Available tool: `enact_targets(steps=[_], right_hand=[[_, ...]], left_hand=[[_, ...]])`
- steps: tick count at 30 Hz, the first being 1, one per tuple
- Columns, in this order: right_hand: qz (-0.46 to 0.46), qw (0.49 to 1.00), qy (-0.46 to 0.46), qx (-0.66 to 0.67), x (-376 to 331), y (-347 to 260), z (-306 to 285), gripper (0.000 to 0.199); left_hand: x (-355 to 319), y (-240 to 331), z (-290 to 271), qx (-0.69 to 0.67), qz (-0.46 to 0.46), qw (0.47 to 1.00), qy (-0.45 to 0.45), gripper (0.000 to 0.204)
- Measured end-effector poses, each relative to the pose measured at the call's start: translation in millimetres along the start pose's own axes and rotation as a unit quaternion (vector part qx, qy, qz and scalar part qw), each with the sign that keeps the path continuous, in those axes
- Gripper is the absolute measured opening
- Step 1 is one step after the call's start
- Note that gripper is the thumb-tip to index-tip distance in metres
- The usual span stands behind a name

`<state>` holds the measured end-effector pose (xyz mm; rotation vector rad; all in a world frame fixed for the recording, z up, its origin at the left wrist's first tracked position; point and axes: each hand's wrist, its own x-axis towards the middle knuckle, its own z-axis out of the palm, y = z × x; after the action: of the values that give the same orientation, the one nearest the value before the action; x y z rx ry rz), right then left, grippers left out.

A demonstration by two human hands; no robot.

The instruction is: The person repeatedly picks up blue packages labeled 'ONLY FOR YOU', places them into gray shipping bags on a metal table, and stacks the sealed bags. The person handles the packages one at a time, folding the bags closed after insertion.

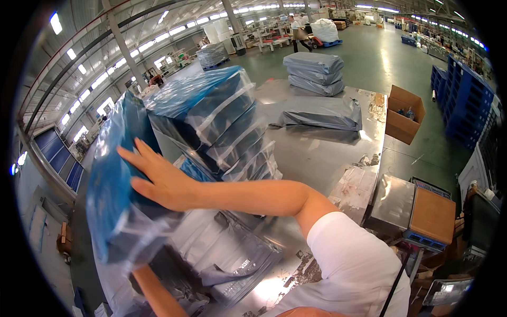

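A blue bundle wrapped in clear plastic film (113,174) stands tilted on end at the left, its lower part smeared by motion. My right hand (166,182) reaches across and presses on its near side, fingers spread and stretched out. Of my left arm, only the forearm (156,293) shows at the bottom; it runs up to the bundle's lower end, and the hand is hidden behind it. Just right of the bundle rises a stack of similar blue film-wrapped bundles (227,116). Grey plastic bags (232,253) lie on the table below my right forearm.
On the metal table (317,153) lies one grey wrapped package (322,113), with a stack of grey packages (315,71) behind it. An open cardboard box (404,113) stands past the right edge. Blue pallets (467,105) are farther right. A person (300,33) walks far off.
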<state>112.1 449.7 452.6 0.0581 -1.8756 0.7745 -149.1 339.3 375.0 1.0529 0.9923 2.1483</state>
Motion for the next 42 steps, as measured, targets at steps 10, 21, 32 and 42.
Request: enact_targets(steps=[10, 21, 32, 42], right_hand=[[0.198, 0.943, 0.016, 0.269, -290, 130, 91, 0.063], [0.265, 0.848, -0.367, -0.275, -540, 30, 92, 0.053], [0.229, 0.886, -0.298, -0.273, -524, 30, 96, 0.033], [0.524, 0.85, 0.047, 0.003, -418, 136, 98, 0.055]], left_hand=[[-210, -178, -114, 0.078, -0.353, 0.903, 0.232, 0.05], [-454, -203, -160, 0.675, -0.04, 0.686, -0.267, 0.052], [-454, -183, -172, 0.613, -0.095, 0.746, -0.244, 0.041], [-336, -168, -159, 0.148, -0.377, 0.903, 0.141, 0.074]])
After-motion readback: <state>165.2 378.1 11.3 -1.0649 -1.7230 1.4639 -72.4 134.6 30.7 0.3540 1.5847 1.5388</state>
